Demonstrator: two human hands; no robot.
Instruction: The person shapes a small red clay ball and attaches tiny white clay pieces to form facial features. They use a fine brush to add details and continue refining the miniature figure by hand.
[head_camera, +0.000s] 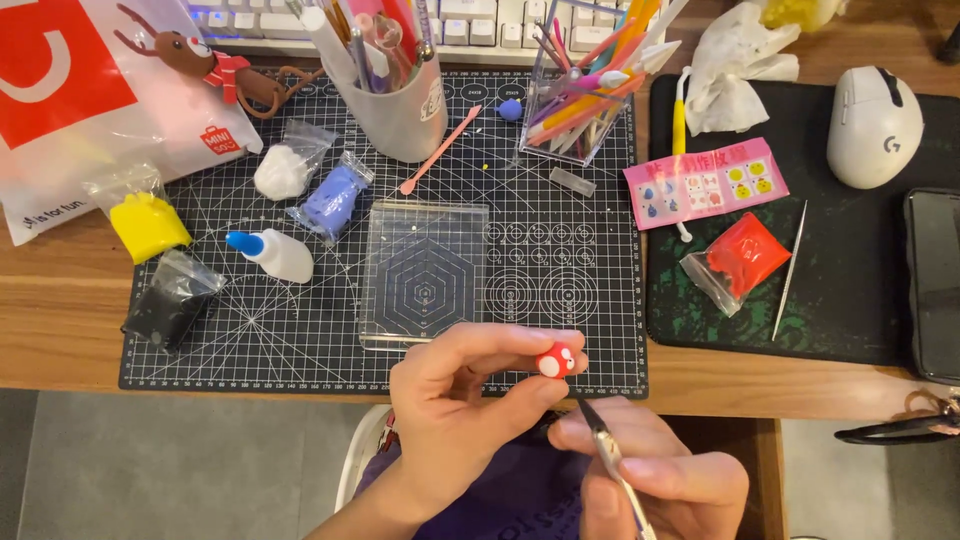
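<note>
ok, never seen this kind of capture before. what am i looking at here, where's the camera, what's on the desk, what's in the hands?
There is no machine here: a person works with two bare hands, and the single camera sits on their head, looking down at the desk.

The left hand pinches a small red clay piece with white dots between thumb and fingertips. The right hand holds a thin metal tool whose tip points up toward the piece.

On the desk lies a black cutting mat with a clear acrylic plate on it. Around that lie bags of yellow clay, black clay, white clay, blue clay and red clay, a white glue bottle and two holders full of pens and tools. A white mouse sits to the right.
</note>
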